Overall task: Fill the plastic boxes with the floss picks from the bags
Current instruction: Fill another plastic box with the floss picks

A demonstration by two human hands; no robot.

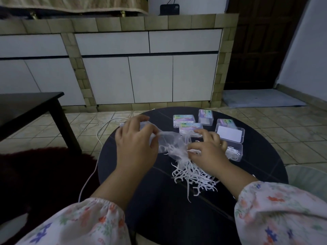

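Our left hand (136, 144) pinches the upper end of a clear plastic bag (172, 146), and our right hand (208, 150) grips its lower end, fingers curled into the film. The bag hangs between both hands, just above the round dark bench (159, 200). Loose white floss picks (192, 175) lie in a heap beneath and near the right hand. Just right of that hand sits an open plastic box (232, 147) holding some picks. Farther off stand four closed boxes (184, 119).
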